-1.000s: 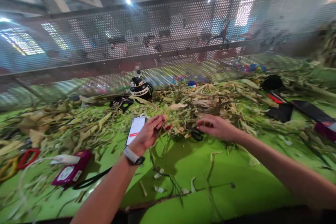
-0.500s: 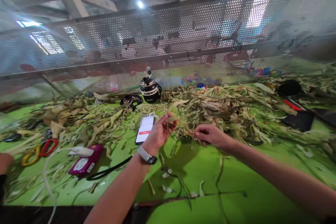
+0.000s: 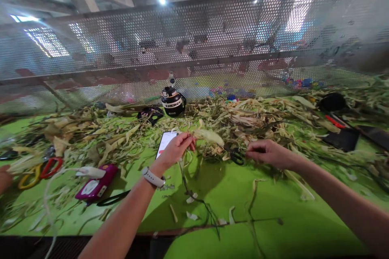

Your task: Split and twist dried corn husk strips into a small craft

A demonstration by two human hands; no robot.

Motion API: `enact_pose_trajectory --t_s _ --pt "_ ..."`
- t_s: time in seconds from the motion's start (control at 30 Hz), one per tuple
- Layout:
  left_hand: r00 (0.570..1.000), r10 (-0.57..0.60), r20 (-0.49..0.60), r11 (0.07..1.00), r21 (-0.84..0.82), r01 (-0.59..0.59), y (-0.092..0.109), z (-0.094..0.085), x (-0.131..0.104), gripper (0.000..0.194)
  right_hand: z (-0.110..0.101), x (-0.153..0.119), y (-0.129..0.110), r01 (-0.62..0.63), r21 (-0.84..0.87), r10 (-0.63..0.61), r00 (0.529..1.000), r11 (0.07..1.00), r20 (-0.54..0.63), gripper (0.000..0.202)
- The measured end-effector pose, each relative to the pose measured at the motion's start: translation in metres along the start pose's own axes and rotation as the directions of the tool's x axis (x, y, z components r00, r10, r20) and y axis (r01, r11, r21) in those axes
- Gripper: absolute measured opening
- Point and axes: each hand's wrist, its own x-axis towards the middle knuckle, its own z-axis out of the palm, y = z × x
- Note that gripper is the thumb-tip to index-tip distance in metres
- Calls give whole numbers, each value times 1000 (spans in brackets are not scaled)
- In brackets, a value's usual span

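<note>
A: What are the two hands doing?

B: The left hand (image 3: 181,145), wearing a watch with a white strap (image 3: 152,178), is pressing thumb and fingertips together, apparently pinching one end of a pale, yellowish-green strip of husk (image 3: 209,136). That strip is pointing toward the right, in front of a tangled heap of dry, tan and green plant scraps (image 3: 249,119).

A: And the right hand (image 3: 263,153)?

B: It is hovering or resting just beside the black scissor-like loops (image 3: 237,157) at the heap's near edge. Its fingers are curling in, with thumb and forefinger close together; I can't tell whether they are pinching anything.

A: What could be going wrong from here?

B: The strip is looking thin and soft, so a hard tug could be tearing it, or a loose pinch could be letting it slip into similar-looking scraps. The black loops are sitting partly among the litter, so a blind grab could be dragging scraps along too.

A: Anything else nearby?

B: A flat phone with a white screen (image 3: 164,139) is lying partly behind the left hand on the bright green tabletop (image 3: 282,198); a careless wrist could be nudging it. Thin, dark, stringy stems (image 3: 199,201) are trailing below, and a sleeve or finger could be catching them.
</note>
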Motion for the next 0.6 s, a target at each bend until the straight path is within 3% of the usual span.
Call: enact_pose_trajectory --t_s 0.1,0.27,0.37,0.5,0.6 --pt "997 72 -5 992 104 -71 5 9 3 11 -5 4 -11 114 -72 -115 993 991 -8 34" --pt "985 -154 -77 988 -46 151 19 18 16 8 -1 14 -30 245 -83 -233 963 966 132 31" --pt "969 -246 10 956 -163 245 28 23 20 7 7 21 -41 280 -46 -265 942 959 206 33" --pt "948 -264 179 903 -300 308 32 30 17 4 15 32 -52 321 -85 -318 947 943 42 34" --pt "923 -292 249 889 -285 358 29 35 13 6 17 42 -55 270 -71 -273 962 960 -28 36"
